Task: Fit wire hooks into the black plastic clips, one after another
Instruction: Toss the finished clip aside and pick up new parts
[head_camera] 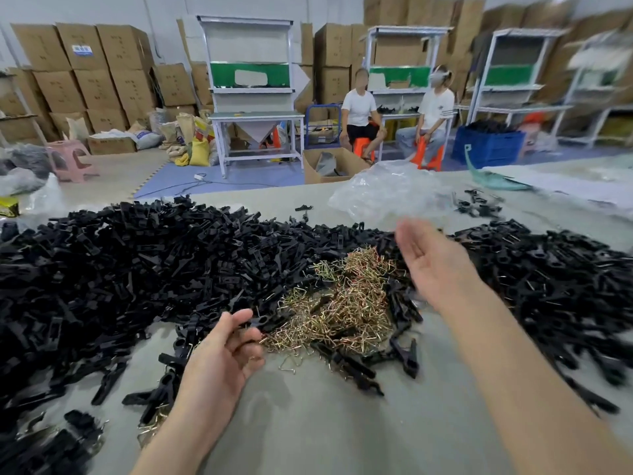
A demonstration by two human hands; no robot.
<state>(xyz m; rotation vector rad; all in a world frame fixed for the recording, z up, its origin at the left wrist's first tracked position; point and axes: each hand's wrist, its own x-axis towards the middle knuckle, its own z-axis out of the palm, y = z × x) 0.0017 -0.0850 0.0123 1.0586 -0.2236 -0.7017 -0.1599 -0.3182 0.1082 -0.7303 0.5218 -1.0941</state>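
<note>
1. Where the table [325, 426] showed bare grey surface at its near edge, the wire hooks [342, 303] lay just beyond in one loose brass-coloured pile; this pile was taken as the landmark.
2. The black plastic clips [137, 262] formed a large heap to the left of and behind the hooks, touching the pile's edge. A second heap [555, 282] lay to the right of the hooks. A few single clips lay on the pile and along its near edge.
3. The left hand [226, 354] was at the near-left edge of the hooks, palm turned toward the pile and fingers loosely curled, with nothing plainly held. Its thumb tip was close to a clip; I could not tell whether they touched.
4. The right hand [431, 262] was above the right edge of the hooks, fingers straight, palm facing left, empty. It was motion-blurred.
5. A crumpled clear plastic bag [387, 193] lay on the table behind the hooks, beyond the clips.
6. Two seated people [359, 121] were far behind the hooks, off the table.
</note>
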